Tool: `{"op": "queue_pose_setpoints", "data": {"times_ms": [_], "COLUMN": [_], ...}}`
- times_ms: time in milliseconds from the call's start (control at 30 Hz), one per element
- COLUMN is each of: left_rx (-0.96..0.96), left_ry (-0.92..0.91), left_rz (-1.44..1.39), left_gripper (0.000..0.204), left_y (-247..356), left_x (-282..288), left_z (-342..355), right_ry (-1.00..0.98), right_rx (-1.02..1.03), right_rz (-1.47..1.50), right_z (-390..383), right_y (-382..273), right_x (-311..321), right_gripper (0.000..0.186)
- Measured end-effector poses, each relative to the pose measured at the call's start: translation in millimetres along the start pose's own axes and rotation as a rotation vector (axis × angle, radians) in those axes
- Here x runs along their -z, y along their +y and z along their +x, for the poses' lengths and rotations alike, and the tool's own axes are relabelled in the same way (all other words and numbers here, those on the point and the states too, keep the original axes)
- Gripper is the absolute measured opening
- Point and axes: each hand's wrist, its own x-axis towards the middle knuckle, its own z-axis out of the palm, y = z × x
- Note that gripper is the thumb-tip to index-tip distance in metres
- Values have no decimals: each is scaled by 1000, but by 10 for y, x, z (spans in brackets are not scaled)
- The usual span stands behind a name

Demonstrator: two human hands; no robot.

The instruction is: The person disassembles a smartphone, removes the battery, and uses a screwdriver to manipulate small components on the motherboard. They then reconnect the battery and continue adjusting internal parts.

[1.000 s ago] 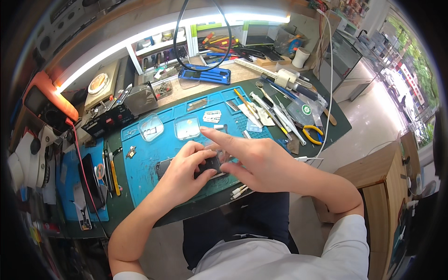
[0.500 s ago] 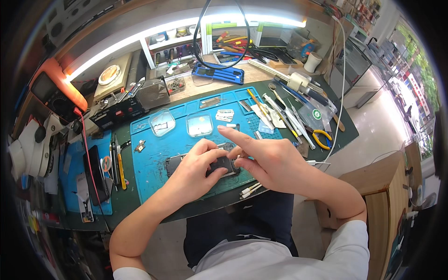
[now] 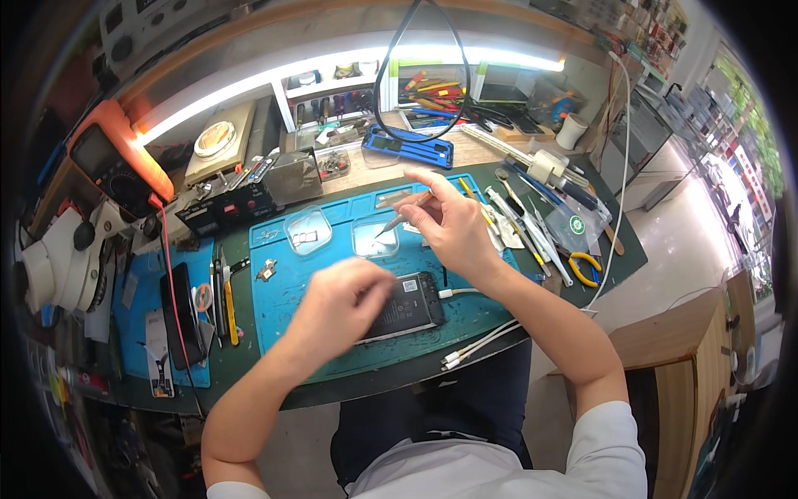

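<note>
An opened phone (image 3: pixel 405 306) — a dark, flat rectangle with its black insides showing — lies on the blue rubbery mat (image 3: pixel 283 308) covering the surface. The left hand (image 3: pixel 341 306), blurred, rests on its left end; its grip cannot be told. The right hand (image 3: pixel 449 223) pinches slim tweezers (image 3: pixel 401 214) above two clear square dishes (image 3: pixel 341 232).

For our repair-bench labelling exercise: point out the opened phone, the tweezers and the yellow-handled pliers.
opened phone (image 3: pixel 407 306), head view, on its exposed dark inside.
tweezers (image 3: pixel 405 214), head view, mid-shaft, in the right hand.
yellow-handled pliers (image 3: pixel 587 266), head view, on a yellow handle.
</note>
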Motion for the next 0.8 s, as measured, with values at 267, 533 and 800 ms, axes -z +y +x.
{"op": "queue_pose_setpoints", "data": {"times_ms": [267, 533, 800], "left_rx": [127, 100, 22], "left_ry": [225, 172, 134], "left_rz": [142, 147, 147], "left_gripper": [20, 17, 14], "left_y": [-212, -233, -83], "left_x": [279, 170, 138], "left_z": [207, 203, 192], "right_ry": [35, -16, -71], "right_rx": [84, 176, 221], "right_rz": [105, 75, 43], "right_z": [-36, -138, -220], "right_y": [-36, -196, -301], "right_x": [-45, -18, 138], "right_gripper": [45, 45, 46]}}
